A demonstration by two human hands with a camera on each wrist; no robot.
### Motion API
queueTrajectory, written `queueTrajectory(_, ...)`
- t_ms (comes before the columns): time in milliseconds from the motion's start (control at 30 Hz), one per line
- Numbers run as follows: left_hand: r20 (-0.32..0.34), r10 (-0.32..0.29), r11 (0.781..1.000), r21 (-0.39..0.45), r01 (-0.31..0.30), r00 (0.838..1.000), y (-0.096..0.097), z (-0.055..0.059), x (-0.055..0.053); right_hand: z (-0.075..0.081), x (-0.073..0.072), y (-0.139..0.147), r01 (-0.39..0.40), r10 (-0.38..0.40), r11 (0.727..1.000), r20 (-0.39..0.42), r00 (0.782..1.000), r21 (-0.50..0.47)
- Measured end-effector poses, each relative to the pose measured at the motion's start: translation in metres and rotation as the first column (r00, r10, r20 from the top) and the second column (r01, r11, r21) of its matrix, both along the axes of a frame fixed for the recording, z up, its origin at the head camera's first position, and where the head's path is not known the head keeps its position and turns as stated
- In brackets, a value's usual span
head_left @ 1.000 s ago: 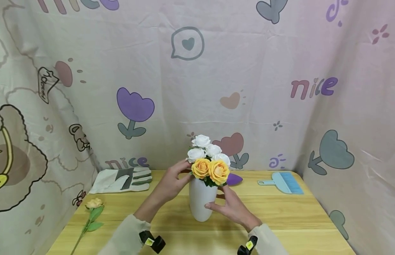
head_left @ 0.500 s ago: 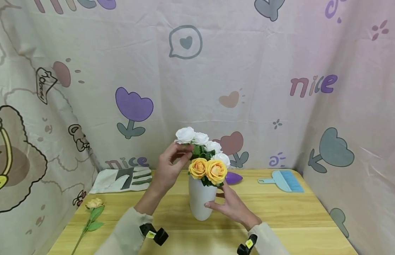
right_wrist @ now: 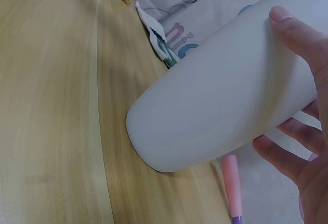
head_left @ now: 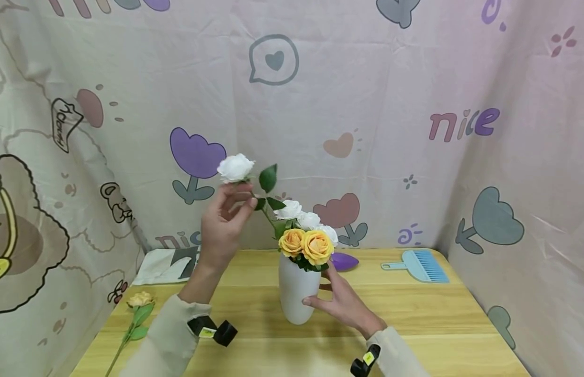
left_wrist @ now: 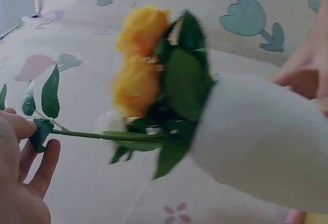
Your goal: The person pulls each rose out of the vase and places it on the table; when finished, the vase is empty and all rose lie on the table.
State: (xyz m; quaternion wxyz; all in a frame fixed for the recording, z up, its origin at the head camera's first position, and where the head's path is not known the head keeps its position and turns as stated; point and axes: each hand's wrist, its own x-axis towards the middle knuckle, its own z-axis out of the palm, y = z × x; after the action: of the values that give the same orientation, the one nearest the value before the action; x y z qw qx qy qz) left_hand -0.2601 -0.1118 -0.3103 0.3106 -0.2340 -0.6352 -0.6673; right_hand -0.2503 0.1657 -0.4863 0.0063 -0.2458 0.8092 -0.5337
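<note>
In the head view, my left hand [head_left: 223,222] pinches a white rose [head_left: 235,168] by its stem just under the bloom. Its green stem slants down into the mouth of a tall white vase [head_left: 298,296], where the lower end is hidden, as the left wrist view also shows. My right hand [head_left: 345,303] holds the vase from the right side, thumb in front and fingers behind. The vase stands upright on the table. Two yellow roses [head_left: 317,250] and several white roses [head_left: 308,220] with leaves fill its top.
A yellow flower [head_left: 140,299] with a long stem lies at the table's left. White-and-grey gloves [head_left: 162,266] lie at the back left, partly behind my left arm. Behind the vase is a purple pointed object [head_left: 345,261]; a blue comb-like brush [head_left: 421,266] lies at the back right.
My left hand has gone from the bunch up and to the left, drawing one white rose partly out of the vase. My right hand stays on the vase.
</note>
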Motion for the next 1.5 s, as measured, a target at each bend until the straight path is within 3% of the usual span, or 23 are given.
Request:
queueTrajectory(200, -0.067, -0.023, 0.977, 0.208, 0.037, 0.998, -0.024, 0.020, 0.001, -0.001, -0.001, 0.003, 0.001, -0.001, 1.000, -0.008, 1.000, 0.004)
queueTrajectory(367, -0.088, 0.000, 0.950, 0.312, 0.027, 0.996, -0.054, 0.037, 0.009, 0.000, -0.001, 0.002, -0.008, 0.008, 1.000, -0.007, 1.000, -0.001)
queueTrajectory(500, -0.070, 0.036, 0.952, 0.307, -0.013, 0.997, -0.087, 0.033, 0.013, 0.001, 0.000, -0.001, -0.010, 0.010, 1.000, 0.006, 1.000, -0.003)
queueTrajectory(600, 0.049, 0.092, 0.978, 0.185, -0.100, 0.995, -0.116, 0.013, 0.017, 0.001, 0.000, -0.003, -0.011, 0.011, 1.000, 0.010, 1.000, -0.004)
queueTrajectory(667, 0.156, 0.178, 0.984, -0.005, -0.179, 0.972, -0.136, -0.005, 0.022, 0.001, 0.000, -0.003, -0.014, 0.014, 1.000, 0.008, 1.000, -0.003)
queueTrajectory(700, 0.199, 0.224, 0.972, -0.113, -0.204, 0.954, -0.146, -0.014, 0.024, 0.000, 0.000, -0.004, -0.017, 0.017, 1.000, 0.002, 1.000, -0.003)
queueTrajectory(733, 0.235, 0.265, 0.952, -0.217, -0.216, 0.935, -0.156, -0.024, 0.027, 0.000, -0.001, -0.003, -0.019, 0.019, 1.000, -0.002, 1.000, -0.002)
queueTrajectory(833, 0.283, 0.378, 0.850, -0.483, -0.209, 0.881, -0.181, -0.051, 0.033, -0.001, -0.001, -0.003, -0.019, 0.019, 1.000, -0.012, 1.000, 0.003)
queueTrajectory(933, 0.346, 0.424, 0.775, -0.616, -0.138, 0.837, -0.202, -0.074, 0.041, -0.003, -0.001, -0.002, -0.015, 0.015, 1.000, -0.015, 1.000, 0.005)
queueTrajectory(1000, 0.387, 0.440, 0.738, -0.670, -0.080, 0.811, -0.214, -0.090, 0.045, -0.003, -0.001, -0.002, -0.014, 0.014, 1.000, -0.011, 1.000, 0.007)
queueTrajectory(1067, 0.431, 0.438, 0.718, -0.696, -0.018, 0.789, -0.226, -0.105, 0.050, -0.003, 0.000, -0.003, -0.012, 0.013, 1.000, -0.008, 1.000, 0.008)
queueTrajectory(1267, 0.554, 0.400, 0.720, -0.683, 0.124, 0.730, -0.245, -0.144, 0.058, 0.000, 0.000, -0.002, 0.002, -0.002, 1.000, -0.003, 1.000, 0.002)
queueTrajectory(1367, 0.577, 0.399, 0.718, -0.680, 0.148, 0.713, -0.245, -0.160, 0.059, 0.001, 0.000, -0.001, 0.006, -0.006, 1.000, 0.002, 1.000, -0.002)
queueTrajectory(1500, 0.608, 0.412, 0.718, -0.675, 0.169, 0.679, -0.244, -0.180, 0.058, 0.001, 0.000, -0.001, 0.002, -0.002, 1.000, 0.009, 1.000, -0.002)
